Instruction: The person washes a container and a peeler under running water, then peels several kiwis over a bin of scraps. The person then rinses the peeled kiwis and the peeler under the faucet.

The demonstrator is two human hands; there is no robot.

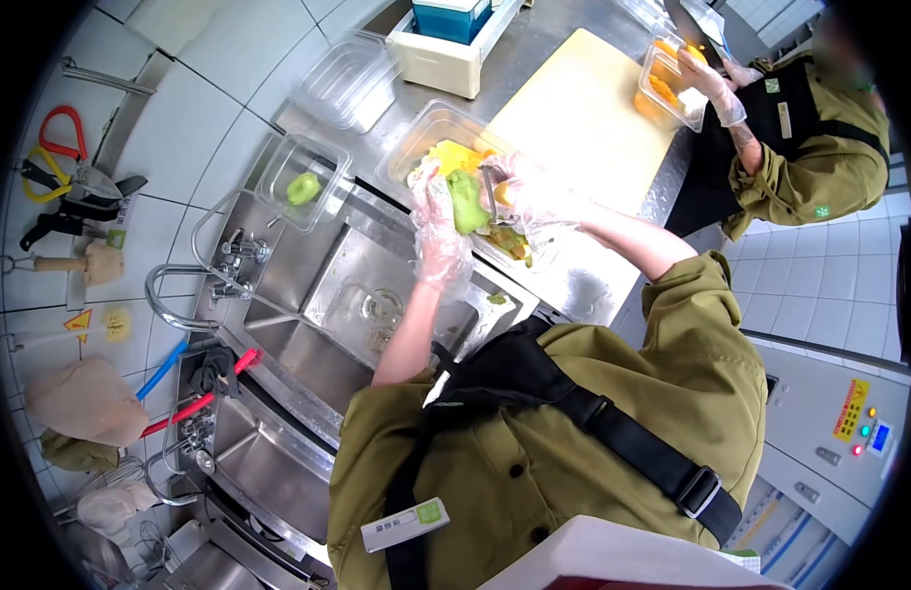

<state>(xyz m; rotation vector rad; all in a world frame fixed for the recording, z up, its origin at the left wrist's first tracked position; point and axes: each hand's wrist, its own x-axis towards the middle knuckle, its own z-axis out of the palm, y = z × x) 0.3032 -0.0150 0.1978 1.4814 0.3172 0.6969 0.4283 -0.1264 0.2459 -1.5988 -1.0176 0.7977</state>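
My left hand (439,226), in a clear plastic glove, is wrapped round a light green fruit (465,202), perhaps a mango. My gloved right hand (534,202) grips a metal tool that looks like a peeler (492,192), held against the fruit's right side. A clear plastic container (404,157) with yellow fruit pieces (454,155) stands just behind my hands. Green and brownish peelings (510,243) lie below my right hand. Another light green piece (303,189) sits in a clear tub (330,208) to the left.
A steel sink (342,275) lies left and below my hands, with a tap (165,295). Behind are stacked clear containers (347,84) and a cutting board (593,108). At right, a co-worker (810,138) handles orange pieces over a tub (662,98), near a large knife (694,34).
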